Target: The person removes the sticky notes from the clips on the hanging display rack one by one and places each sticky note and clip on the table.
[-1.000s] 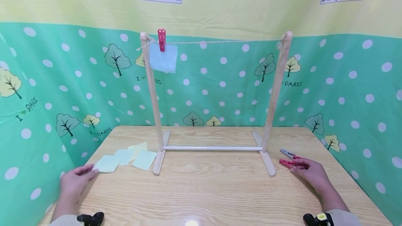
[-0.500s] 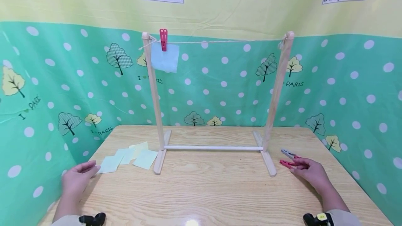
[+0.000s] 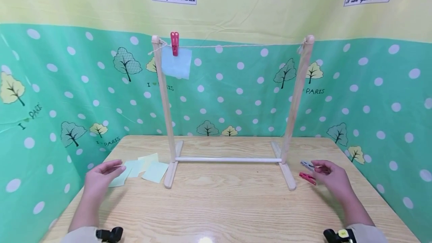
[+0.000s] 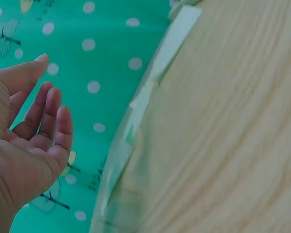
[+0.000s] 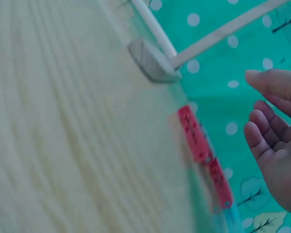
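Note:
My left hand [image 3: 102,179] is over the near left part of the table, its fingers overlapping a pale green paper note [image 3: 117,181] in the head view. In the left wrist view that hand [image 4: 31,136] holds nothing, its fingers loosely bent. Beside it lie a light blue note [image 3: 134,168], a cream note [image 3: 150,159] and another pale note [image 3: 155,172]. On the right, my right hand [image 3: 332,179] hovers by a red clothespin [image 3: 307,178] and a grey clothespin [image 3: 307,165]. The right wrist view shows that hand empty, with a second red clothespin [image 5: 220,183] below.
A wooden stand [image 3: 166,111] with a white crossbar [image 3: 229,159] rises mid-table. Along its string [image 3: 236,45], near the left post, a red clothespin [image 3: 174,44] holds a blue note [image 3: 177,63]. A patterned curtain [image 3: 229,115] surrounds the wooden table [image 3: 216,205].
My left hand has left the outer edge of the notes and moved right and forward above them. My right hand has lifted off the red clothespins, which stay on the table.

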Action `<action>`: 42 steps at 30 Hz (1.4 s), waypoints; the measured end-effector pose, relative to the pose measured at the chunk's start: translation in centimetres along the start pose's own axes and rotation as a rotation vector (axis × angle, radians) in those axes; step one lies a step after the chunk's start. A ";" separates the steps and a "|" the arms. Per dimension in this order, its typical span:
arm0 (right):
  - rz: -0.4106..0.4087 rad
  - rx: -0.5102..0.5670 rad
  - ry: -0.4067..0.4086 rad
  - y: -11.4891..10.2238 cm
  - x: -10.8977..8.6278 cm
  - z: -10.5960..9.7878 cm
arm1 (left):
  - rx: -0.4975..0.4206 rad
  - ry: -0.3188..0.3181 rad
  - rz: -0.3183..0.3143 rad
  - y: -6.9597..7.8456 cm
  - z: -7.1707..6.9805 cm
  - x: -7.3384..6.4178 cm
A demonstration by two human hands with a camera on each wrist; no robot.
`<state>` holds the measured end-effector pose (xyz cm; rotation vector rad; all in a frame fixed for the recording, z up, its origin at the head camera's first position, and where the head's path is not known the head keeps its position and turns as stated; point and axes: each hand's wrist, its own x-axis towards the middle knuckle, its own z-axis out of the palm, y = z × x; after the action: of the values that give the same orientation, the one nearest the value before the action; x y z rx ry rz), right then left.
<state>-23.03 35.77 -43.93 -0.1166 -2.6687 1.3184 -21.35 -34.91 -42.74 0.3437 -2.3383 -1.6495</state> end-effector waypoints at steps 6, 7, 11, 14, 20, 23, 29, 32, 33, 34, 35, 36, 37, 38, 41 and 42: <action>-0.068 -0.008 0.008 -2.0 -0.1 0.2 | 0.036 -0.051 0.039 2.2 2.0 -0.3; -0.081 -0.003 0.009 -2.3 -0.1 0.2 | 0.030 -0.057 0.047 2.5 2.3 -0.3; -0.115 0.035 0.004 -3.5 -0.3 0.4 | -0.014 -0.076 0.091 3.4 3.7 -0.6; -0.135 0.082 0.000 -4.1 -0.4 0.4 | -0.026 -0.089 0.126 3.9 4.5 -0.7; -0.223 0.147 -0.021 -5.0 -0.4 0.8 | -0.109 -0.126 0.195 5.0 6.0 -1.1; -0.263 0.171 -0.049 -5.8 -0.5 0.9 | -0.139 -0.159 0.231 5.6 6.5 -1.2; -0.344 0.216 -0.114 -7.4 -0.3 1.0 | -0.201 -0.240 0.302 6.9 7.5 -1.1; -0.408 0.250 -0.128 -8.4 -0.2 1.0 | -0.221 -0.270 0.335 7.6 7.9 -1.1; -0.429 0.264 -0.132 -8.7 -0.1 1.0 | -0.224 -0.280 0.345 7.9 8.0 -1.1; -0.447 0.278 -0.135 -9.0 0.0 1.0 | -0.224 -0.286 0.353 8.1 8.1 -1.1; -0.466 0.286 -0.137 -9.4 0.0 1.0 | -0.223 -0.291 0.360 8.4 8.2 -1.1; -0.483 0.296 -0.138 -9.7 0.1 1.0 | -0.223 -0.295 0.363 8.6 8.3 -1.1; -0.496 0.306 -0.141 -10.0 0.2 1.0 | -0.224 -0.298 0.365 8.8 8.4 -1.1; -0.504 0.311 -0.143 -10.3 0.3 1.0 | -0.223 -0.299 0.366 9.1 8.5 -1.0; -0.512 0.303 -0.147 -11.3 0.6 1.2 | -0.233 -0.301 0.374 9.8 8.8 -0.9; -0.509 0.302 -0.149 -11.6 0.7 1.2 | -0.241 -0.303 0.376 10.1 8.9 -0.9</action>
<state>-23.92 27.83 -35.37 0.6718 -2.3324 1.5584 -24.00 -23.42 -36.17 -0.3961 -2.1843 -1.8561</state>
